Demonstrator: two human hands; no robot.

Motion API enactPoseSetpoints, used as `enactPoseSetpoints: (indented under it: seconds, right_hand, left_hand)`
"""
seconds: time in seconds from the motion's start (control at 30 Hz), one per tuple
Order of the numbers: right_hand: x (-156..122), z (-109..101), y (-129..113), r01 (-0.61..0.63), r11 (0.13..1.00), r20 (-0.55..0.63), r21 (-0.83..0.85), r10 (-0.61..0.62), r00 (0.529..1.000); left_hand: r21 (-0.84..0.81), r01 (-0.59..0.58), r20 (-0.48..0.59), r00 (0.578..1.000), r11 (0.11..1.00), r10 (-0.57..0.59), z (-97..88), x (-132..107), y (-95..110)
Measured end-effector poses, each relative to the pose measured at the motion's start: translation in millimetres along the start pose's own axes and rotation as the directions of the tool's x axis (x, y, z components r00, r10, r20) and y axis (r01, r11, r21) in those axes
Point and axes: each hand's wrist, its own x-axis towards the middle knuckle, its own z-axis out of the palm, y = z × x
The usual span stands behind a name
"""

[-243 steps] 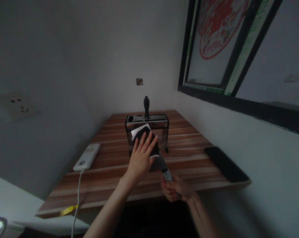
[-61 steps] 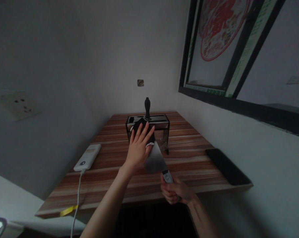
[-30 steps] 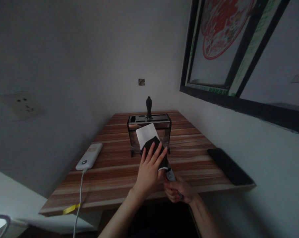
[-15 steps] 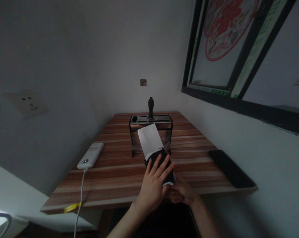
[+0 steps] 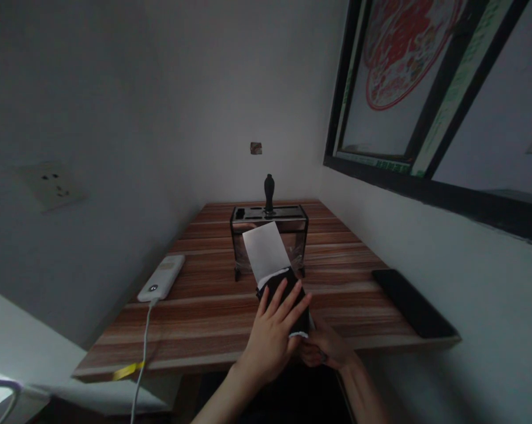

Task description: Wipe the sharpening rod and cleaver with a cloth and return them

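Observation:
A cleaver with a broad, pale, flat blade (image 5: 266, 249) points up and away, tilted to the left. Its grip is inside my right hand (image 5: 325, 346), whose fingers are closed round it at the table's near edge. A black cloth with a white edge (image 5: 275, 285) lies over the lower part of the blade. My left hand (image 5: 272, 333) presses the cloth to the blade with its fingers spread; its thumb is largely hidden. Behind the blade stands a knife block (image 5: 269, 213) with clear sides, and one black handle (image 5: 269, 192) rises from its top.
A white power bank (image 5: 162, 278) with a white cable (image 5: 146, 341) lies on the left of the striped wooden table (image 5: 204, 282). Yellow tape (image 5: 128, 370) is at the front edge. A black phone (image 5: 411, 301) rests by the right wall, below a dark-framed window (image 5: 381, 171).
My left hand and the black cloth have slid slightly down the blade towards me, so a little more pale blade shows. The blade's tip has shifted slightly left.

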Motion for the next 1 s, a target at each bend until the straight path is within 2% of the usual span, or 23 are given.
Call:
enactPoseSetpoints:
  seconds: [0.3,0.8,1.0]
  right_hand:
    - [-3.5,6.0,-7.7,0.010,1.000,0.043,-0.011,-0.010,0.999]
    - [-3.3,0.0,-5.6,0.047,0.999,0.155,-0.007,-0.045,0.987]
    - [-4.6,2.1,-7.6,0.070,0.998,0.169,-0.003,-0.068,0.983]
  left_hand:
    - [0.081,0.029,-0.049,0.998,0.996,-0.025,-3.8,14.9,-6.3]
    - [0.110,0.117,-0.203,0.975,0.987,-0.093,-42.3,61.5,-49.1]
    - [0.101,0.133,-0.254,0.962,0.986,-0.103,-51.8,75.9,-64.3]
